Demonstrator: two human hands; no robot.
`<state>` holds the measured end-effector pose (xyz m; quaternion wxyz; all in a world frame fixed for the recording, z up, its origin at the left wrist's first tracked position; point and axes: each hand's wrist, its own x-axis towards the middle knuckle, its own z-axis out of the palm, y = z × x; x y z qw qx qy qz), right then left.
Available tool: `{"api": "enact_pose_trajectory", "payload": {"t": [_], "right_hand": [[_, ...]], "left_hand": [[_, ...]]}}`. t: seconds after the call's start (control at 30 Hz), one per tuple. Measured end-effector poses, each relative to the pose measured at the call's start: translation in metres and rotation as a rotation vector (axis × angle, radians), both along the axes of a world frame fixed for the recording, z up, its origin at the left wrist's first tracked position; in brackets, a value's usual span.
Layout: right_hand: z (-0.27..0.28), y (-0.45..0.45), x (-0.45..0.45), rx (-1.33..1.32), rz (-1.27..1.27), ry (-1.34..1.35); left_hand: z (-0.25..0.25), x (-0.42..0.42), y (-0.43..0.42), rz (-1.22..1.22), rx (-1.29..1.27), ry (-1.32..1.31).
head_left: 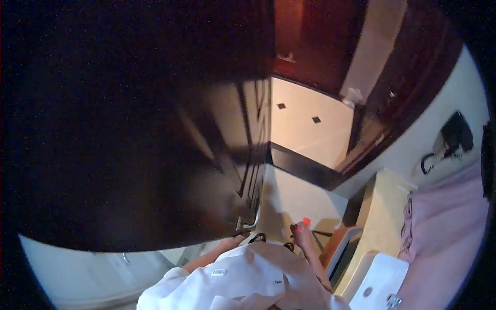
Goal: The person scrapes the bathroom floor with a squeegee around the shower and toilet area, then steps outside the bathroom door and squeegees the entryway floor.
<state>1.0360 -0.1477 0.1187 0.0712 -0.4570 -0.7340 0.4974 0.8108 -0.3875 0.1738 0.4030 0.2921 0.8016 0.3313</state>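
A large dark door with a glossy surface fills the left and upper part of the view. My left hand is at the door's near edge, just below the metal lever handle. Its fingers are dark and partly hidden, so I cannot see whether they grip anything. My right hand, in front of my white shirt, is closed around a small bright red-orange object. What kind of object this is stays unclear.
Beyond the doorway lies a pale tiled floor with dark diamond insets, past a dark threshold. To the right are a counter, a white washbasin, a pink curtain and a black wall-mounted hair dryer.
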Motion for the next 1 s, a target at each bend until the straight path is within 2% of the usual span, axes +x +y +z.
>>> {"api": "enact_pose_trajectory", "payload": {"t": [0.03, 0.1, 0.17, 0.2, 0.27, 0.3, 0.43, 0.5, 0.53, 0.6, 0.7, 0.77, 0.8, 0.83, 0.9, 0.93, 1.0], "right_hand": [[0.0, 0.001, 0.0, -0.067, -0.041, 0.011], [-0.029, 0.014, 0.004, 0.022, 0.073, 0.032], [-0.043, 0.026, 0.002, 0.116, 0.089, 0.01], [-0.011, 0.027, -0.008, -0.023, 0.06, -0.058], [0.025, 0.03, -0.018, -0.068, 0.06, 0.014], [0.031, 0.033, -0.021, -0.124, 0.027, 0.085], [0.03, 0.052, -0.029, -0.184, -0.026, 0.089], [0.048, 0.051, -0.032, -0.106, -0.053, 0.098], [0.038, 0.055, -0.03, -0.107, -0.054, 0.091], [0.02, 0.062, -0.024, -0.203, -0.095, 0.182], [0.024, 0.062, -0.021, -0.117, -0.085, 0.072], [0.031, 0.055, -0.02, -0.172, -0.182, 0.144], [0.029, 0.055, -0.019, -0.146, -0.166, 0.119], [0.027, 0.054, -0.016, -0.123, -0.149, 0.089], [0.033, 0.051, -0.012, -0.099, -0.137, 0.033], [0.038, 0.047, -0.011, -0.106, -0.164, 0.064], [0.044, 0.039, -0.008, -0.093, -0.201, 0.059]], "left_hand": [[-0.006, 0.005, -0.003, 0.046, 0.013, 0.002], [-0.007, 0.013, -0.001, 0.134, 0.025, 0.205], [-0.015, 0.013, 0.003, 0.214, -0.01, 0.181], [-0.019, 0.013, 0.005, 0.25, -0.05, 0.156], [-0.016, 0.013, 0.008, 0.276, -0.049, 0.2], [-0.012, 0.013, 0.009, 0.269, -0.057, 0.244], [0.002, 0.007, 0.016, 0.394, -0.017, 0.155], [-0.011, 0.007, 0.015, 0.497, 0.078, 0.251], [-0.016, 0.007, 0.014, 0.539, 0.192, 0.243], [-0.012, 0.001, 0.007, 0.504, 0.233, 0.244], [-0.004, -0.006, -0.003, 0.524, 0.313, 0.184], [-0.009, -0.014, -0.014, 0.52, 0.041, 0.168], [-0.016, -0.015, -0.017, 0.576, 0.28, 0.257], [-0.023, -0.017, -0.024, 0.529, 0.265, 0.238], [-0.038, -0.023, -0.041, 0.585, 0.328, 0.214], [-0.072, -0.029, -0.058, 0.576, 0.219, 0.184], [-0.067, -0.032, -0.062, 0.589, 0.233, 0.163]]}}
